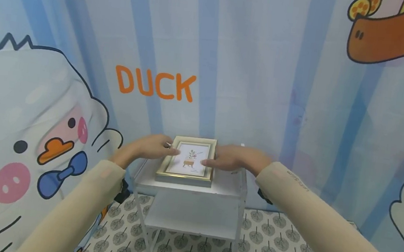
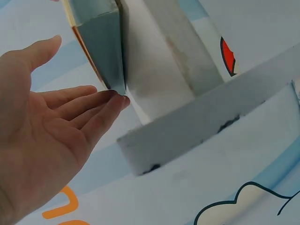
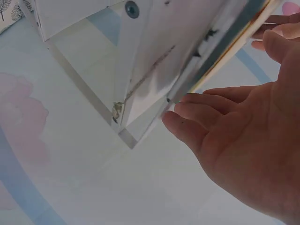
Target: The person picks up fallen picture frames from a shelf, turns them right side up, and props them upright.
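Note:
A gold picture frame (image 1: pixel 183 179) lies face up on a white shelf stand, its picture showing a leafy plant in an orange pot. My left hand (image 1: pixel 152 146) is at its left side, thumb over the front. In the left wrist view the left fingertips (image 2: pixel 119 99) touch the frame's blue-green side (image 2: pixel 101 49), and the thumb stands apart from it. My right hand (image 1: pixel 233 157) is at the right side, thumb over the picture. In the right wrist view its fingertips (image 3: pixel 176 117) are at the frame's lower edge, with the thumb away from it.
The white stand (image 1: pixel 230 187) has a lower shelf (image 1: pixel 191 216) and scuffed edges. Behind it hangs a blue-striped curtain (image 1: pixel 253 65) with cartoon ducks and orange lettering. A tree-patterned cloth (image 1: pixel 267 245) lies beneath the stand.

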Motion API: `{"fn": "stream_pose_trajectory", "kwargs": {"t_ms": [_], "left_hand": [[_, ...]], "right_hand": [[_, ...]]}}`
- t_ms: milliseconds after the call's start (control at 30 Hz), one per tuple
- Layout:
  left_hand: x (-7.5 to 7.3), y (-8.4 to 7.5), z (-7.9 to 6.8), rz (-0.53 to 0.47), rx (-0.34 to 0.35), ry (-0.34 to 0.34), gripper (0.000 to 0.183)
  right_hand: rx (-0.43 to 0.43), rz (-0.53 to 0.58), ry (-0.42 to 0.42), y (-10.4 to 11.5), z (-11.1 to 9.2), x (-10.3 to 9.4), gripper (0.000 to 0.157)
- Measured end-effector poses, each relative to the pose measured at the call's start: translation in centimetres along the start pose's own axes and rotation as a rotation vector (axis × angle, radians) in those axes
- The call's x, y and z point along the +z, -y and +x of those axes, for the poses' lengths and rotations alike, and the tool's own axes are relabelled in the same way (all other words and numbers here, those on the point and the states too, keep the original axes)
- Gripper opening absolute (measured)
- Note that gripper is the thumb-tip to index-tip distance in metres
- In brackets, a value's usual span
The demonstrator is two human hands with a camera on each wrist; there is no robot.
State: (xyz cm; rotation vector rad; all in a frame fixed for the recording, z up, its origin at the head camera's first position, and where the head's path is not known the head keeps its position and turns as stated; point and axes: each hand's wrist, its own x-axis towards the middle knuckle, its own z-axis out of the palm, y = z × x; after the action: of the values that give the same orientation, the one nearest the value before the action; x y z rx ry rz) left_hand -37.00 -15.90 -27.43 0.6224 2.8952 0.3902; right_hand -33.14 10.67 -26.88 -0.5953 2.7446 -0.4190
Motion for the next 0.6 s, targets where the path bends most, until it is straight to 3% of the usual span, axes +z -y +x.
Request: {"fn": "stream_pose_trajectory", "kwargs": {"t_ms": [300, 600], "left_hand": [[1.0, 0.2, 0.5, -0.011, 0.026, -0.022, 0.055], [2.0, 0.6, 1.0, -0.029, 0.009, -0.099, 0.046]], "right_hand": [[0.092, 0.027, 0.038, -0.7, 1.2, 1.0, 0.080], [0.121, 0.064, -0.025, -1.0, 1.8, 1.5, 0.080]]}}
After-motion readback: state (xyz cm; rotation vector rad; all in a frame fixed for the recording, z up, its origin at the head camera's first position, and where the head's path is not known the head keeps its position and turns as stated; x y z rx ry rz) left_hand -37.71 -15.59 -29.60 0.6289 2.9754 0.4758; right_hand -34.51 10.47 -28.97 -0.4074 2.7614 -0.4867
